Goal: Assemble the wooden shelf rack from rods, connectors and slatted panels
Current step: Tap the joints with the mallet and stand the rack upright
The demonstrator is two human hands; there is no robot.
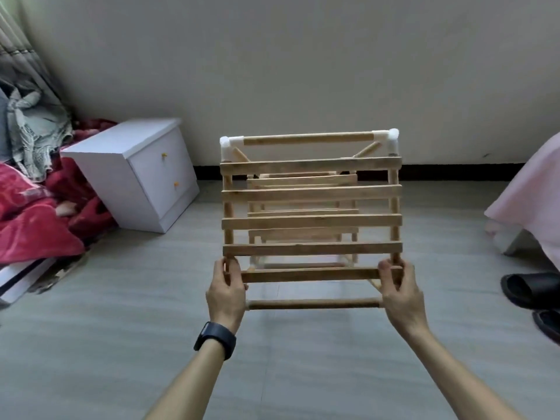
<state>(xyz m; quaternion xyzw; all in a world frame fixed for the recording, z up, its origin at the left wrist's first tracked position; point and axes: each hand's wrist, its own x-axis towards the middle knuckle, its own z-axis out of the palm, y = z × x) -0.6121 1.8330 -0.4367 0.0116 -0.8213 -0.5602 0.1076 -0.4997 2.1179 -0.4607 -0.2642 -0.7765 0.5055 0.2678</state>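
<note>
A red blanket [30, 213] lies heaped at the far left, and beside it a white bedside cabinet [127, 165] stands on the grey floor [121, 328]; both its drawers are closed, so what they hold cannot be seen. In the middle the wooden shelf rack [312, 222] is held up in front of the person, with one slatted panel [312, 192] facing the camera and another showing through its gaps. White connectors [231, 144] cap the upper corners. The left hand [227, 292], a black wristband [215, 338] behind it, has its grip closed round the rack's lower left corner. A rod [312, 304] spans between the hands. The right hand [400, 298] grips the lower right corner likewise. A pink cloth [533, 201] and black slippers [530, 289] sit at the far right.
</note>
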